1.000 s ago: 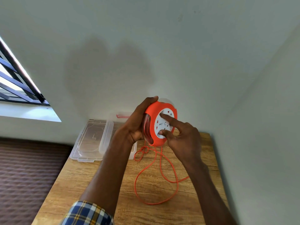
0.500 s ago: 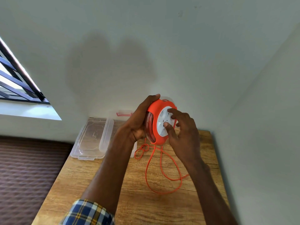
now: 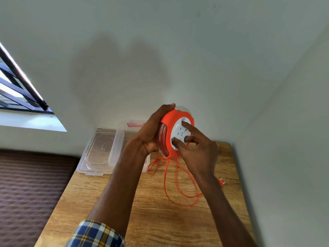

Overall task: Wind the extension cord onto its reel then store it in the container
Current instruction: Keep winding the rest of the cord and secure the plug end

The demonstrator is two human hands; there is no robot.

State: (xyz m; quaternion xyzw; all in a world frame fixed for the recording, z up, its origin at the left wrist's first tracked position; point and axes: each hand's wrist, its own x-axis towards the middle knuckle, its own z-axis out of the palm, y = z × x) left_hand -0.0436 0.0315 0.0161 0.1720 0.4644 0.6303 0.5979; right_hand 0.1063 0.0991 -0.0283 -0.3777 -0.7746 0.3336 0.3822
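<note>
An orange reel (image 3: 170, 120) with a white socket face is held up above the wooden table (image 3: 153, 220). My left hand (image 3: 151, 134) grips its rim from the left side. My right hand (image 3: 197, 148) has its thumb and fingertips pressed on the white socket face. The orange cord (image 3: 183, 193) hangs from the reel and lies in loops on the table. Its orange plug (image 3: 221, 182) shows just right of my right forearm. The clear container (image 3: 117, 148) stands at the table's back left, partly hidden by my left arm.
The clear lid (image 3: 98, 152) lies left of the container. Walls close the table in at the back and the right. A window (image 3: 16, 86) is at the far left, and a brown ribbed surface (image 3: 26, 193) lies below the table's left edge.
My right hand's fingers have turned on the white face. The cord loop on the table has shrunk, and the plug has come into view beside my right forearm.
</note>
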